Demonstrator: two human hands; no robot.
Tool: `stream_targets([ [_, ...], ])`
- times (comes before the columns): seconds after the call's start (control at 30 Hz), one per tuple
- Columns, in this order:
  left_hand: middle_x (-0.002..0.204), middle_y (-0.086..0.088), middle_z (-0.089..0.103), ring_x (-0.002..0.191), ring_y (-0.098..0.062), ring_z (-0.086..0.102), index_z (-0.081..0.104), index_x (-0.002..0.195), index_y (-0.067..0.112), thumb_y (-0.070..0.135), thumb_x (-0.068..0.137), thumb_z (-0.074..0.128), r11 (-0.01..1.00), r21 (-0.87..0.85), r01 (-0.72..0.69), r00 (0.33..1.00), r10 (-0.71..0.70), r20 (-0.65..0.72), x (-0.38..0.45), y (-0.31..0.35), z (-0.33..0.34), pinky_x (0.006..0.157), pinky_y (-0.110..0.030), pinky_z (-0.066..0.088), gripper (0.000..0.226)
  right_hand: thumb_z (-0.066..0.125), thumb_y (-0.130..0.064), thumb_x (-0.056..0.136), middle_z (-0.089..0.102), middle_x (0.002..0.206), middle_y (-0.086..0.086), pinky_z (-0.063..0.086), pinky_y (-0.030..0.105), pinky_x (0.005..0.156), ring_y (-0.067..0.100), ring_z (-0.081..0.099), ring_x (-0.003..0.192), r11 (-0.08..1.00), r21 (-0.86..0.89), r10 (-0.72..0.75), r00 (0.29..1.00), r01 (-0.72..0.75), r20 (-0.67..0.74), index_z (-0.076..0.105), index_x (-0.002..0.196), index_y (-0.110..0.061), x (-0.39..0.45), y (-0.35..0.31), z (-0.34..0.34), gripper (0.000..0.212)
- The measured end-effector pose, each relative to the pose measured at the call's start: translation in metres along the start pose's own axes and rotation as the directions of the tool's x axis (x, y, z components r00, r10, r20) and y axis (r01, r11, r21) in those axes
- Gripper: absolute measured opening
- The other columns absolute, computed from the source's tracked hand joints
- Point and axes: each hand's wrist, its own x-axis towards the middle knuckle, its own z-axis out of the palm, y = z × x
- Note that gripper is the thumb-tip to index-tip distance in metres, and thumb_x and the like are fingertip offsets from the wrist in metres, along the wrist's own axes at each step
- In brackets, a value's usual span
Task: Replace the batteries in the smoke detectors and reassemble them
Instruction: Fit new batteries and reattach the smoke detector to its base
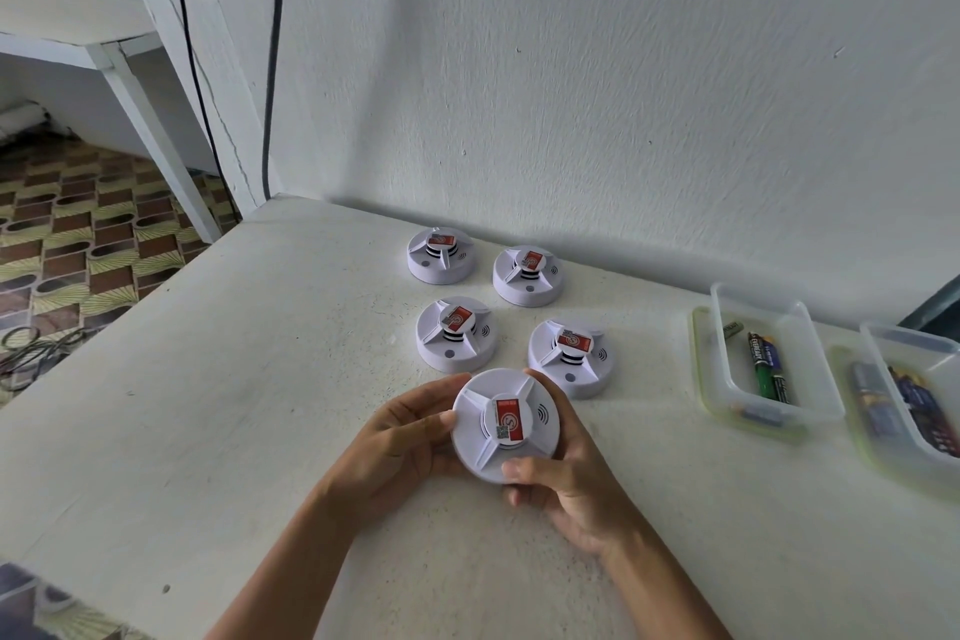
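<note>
White moulded plastic, smooth and a little glossy: the held smoke detector (505, 426) sits between both hands just above the table (234, 379), face up, its red label toward the person. The left hand (410, 437) wraps the rim on its side, thumb laid over the top edge; the right hand (563, 478) cups the opposite rim, thumb pressed on the near edge and fingers curled underneath. Both hands are closed on the detector, neither free.

Beyond the hands, four more detectors (456, 334) rest on the table in a loose cluster, all closed and apart from one another. Off past the right hand stand two clear plastic tubs: the nearer tub (810, 395) holds a few batteries (763, 366), the farther tub (914, 343) holds more, partly cut off by the edge of view.

The detector looks light and rigid, a hollow shell that should not flex, though its thin ribs and vent slots would likely crack under a hard squeeze. The slick round rim gives little purchase, so the best hold is probably flat palms around the circumference, one hand on the base and one on the cover, twisting against each other to open it.
</note>
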Motion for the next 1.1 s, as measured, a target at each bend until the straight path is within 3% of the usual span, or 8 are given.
stream_targets([
  [1.1,0.13,-0.024,0.059,0.11,-0.039,0.063,0.064,0.125,0.008,0.022,0.069,0.086,1.0,0.019,0.005,1.0,-0.005,-0.003,-0.0011,-0.0001,0.0007,0.084,-0.05,0.056,0.061,0.074,0.001,0.06,0.062,0.107,0.011,0.05,0.03,0.048,0.022,0.061,0.084,1.0,-0.009,0.006,1.0,-0.006,0.004,0.05,0.133,-0.026,-0.0007,0.0017,-0.0015,0.082],
])
